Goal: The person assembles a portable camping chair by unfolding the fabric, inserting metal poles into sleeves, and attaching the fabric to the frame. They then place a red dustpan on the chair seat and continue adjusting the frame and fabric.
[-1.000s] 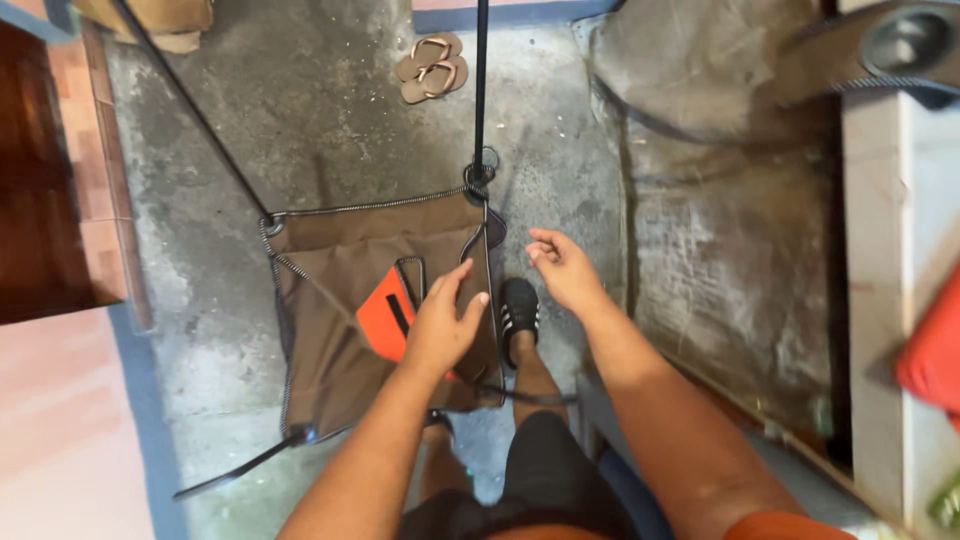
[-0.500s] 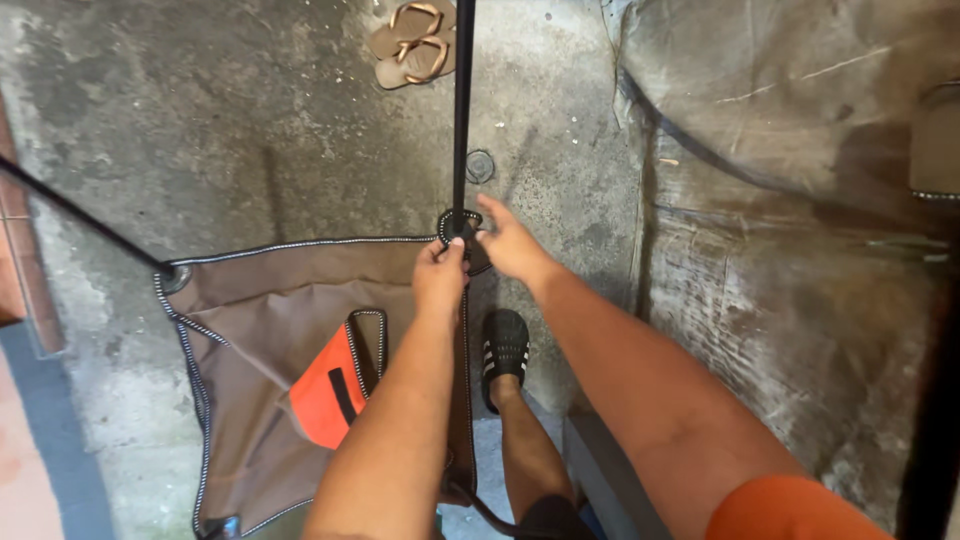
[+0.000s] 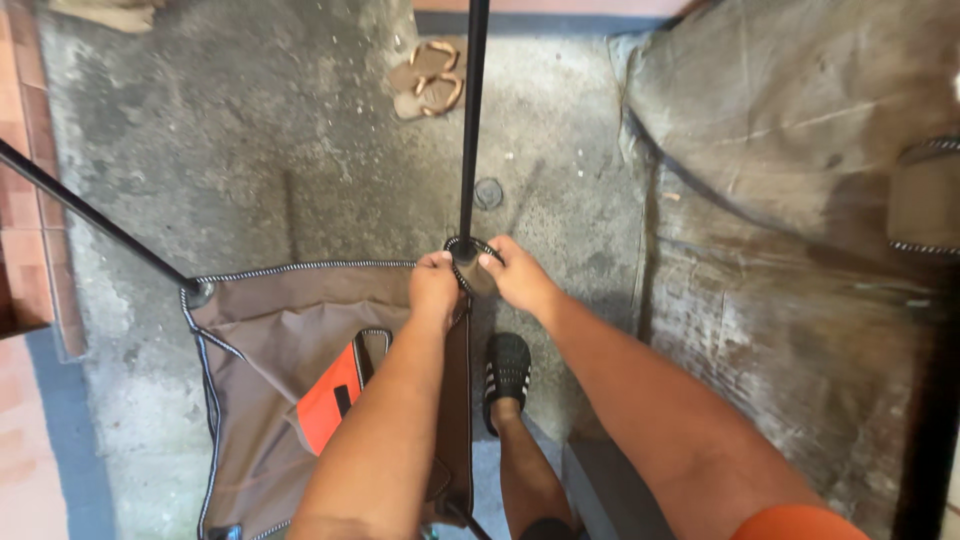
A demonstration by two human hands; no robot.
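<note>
A brown fabric chair seat (image 3: 270, 330) with a striped cord edge and an orange pocket (image 3: 325, 395) hangs between black poles. My left hand (image 3: 434, 287) and my right hand (image 3: 516, 276) both pinch the seat's near corner loop, where it meets the upright black pole (image 3: 470, 120). A second black pole (image 3: 90, 215) runs to the seat's left corner. My foot in a black sandal (image 3: 506, 365) stands just below the hands.
The floor is rough grey concrete (image 3: 250, 140). A pair of tan flip-flops (image 3: 428, 78) lies at the back. A grey tarp (image 3: 780, 150) covers the right side. Red tiles (image 3: 25, 120) border the left edge.
My left hand left the orange pocket and rose to the seat's corner. My right hand closed in on the same corner, and both now grip it at the pole.
</note>
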